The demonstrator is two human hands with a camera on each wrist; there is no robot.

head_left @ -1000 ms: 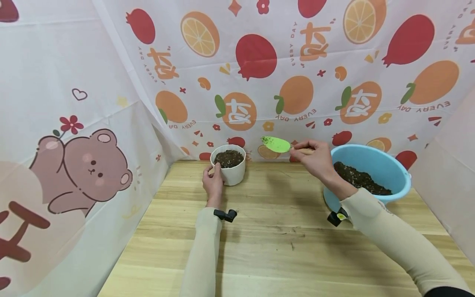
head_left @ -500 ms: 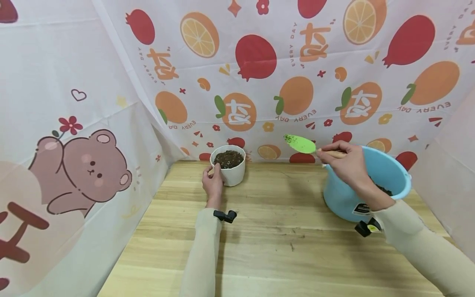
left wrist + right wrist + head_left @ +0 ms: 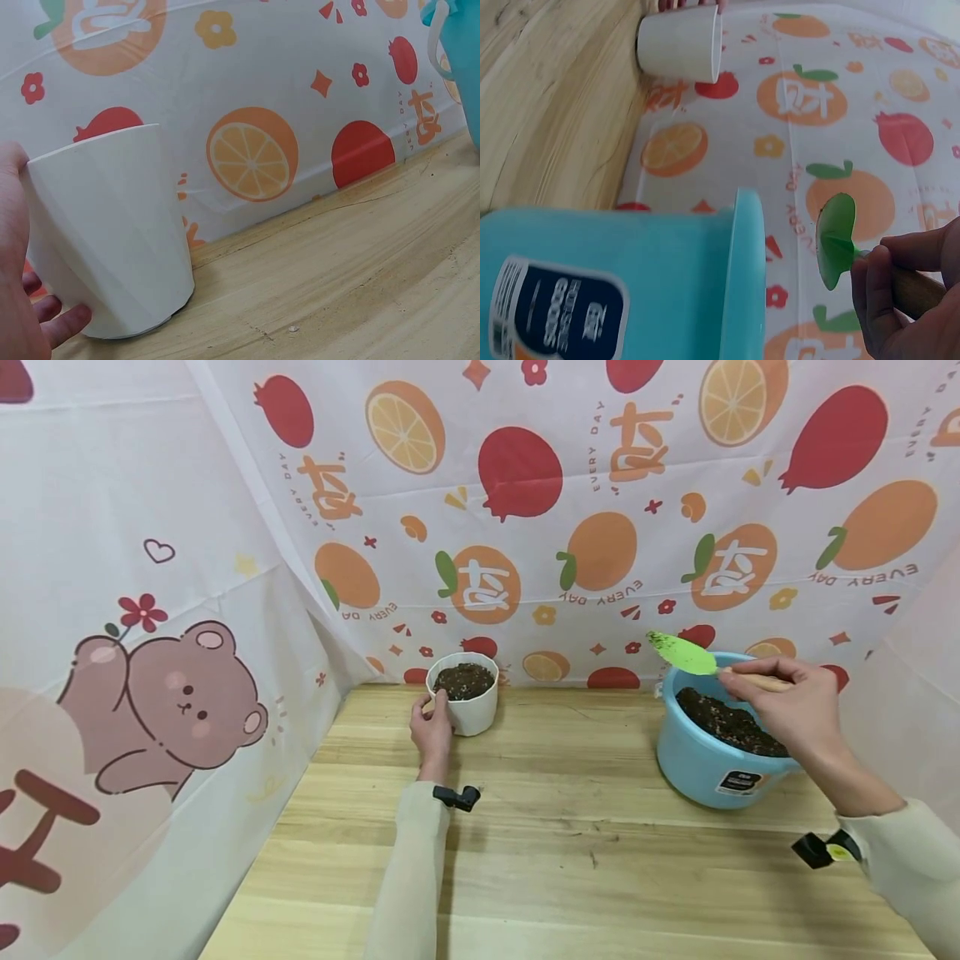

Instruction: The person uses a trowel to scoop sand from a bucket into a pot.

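My left hand [image 3: 432,732] holds a white flower pot [image 3: 477,713] by its near left side, the thumb close to the rim. Dark soil [image 3: 465,681] fills much of the pot, which stands upright on the table. In the left wrist view, fingers [image 3: 66,325] bend round the pot's lower wall. My right hand [image 3: 806,706] grips the wooden handle of a small green trowel [image 3: 684,655]. A few soil specks cling to the blade, which hangs above a light blue bucket [image 3: 686,764]. More dark soil [image 3: 723,724] lies in the bucket.
The wooden table [image 3: 540,868] carries scattered soil crumbs between pot and bucket. A fruit-printed cloth [image 3: 555,568] hangs right behind both containers. Another cloth with a bear print [image 3: 180,710] closes off the left side.
My right hand has carried the trowel rightward, from between pot and bucket to above the bucket. The left hand and the pot have stayed in place.
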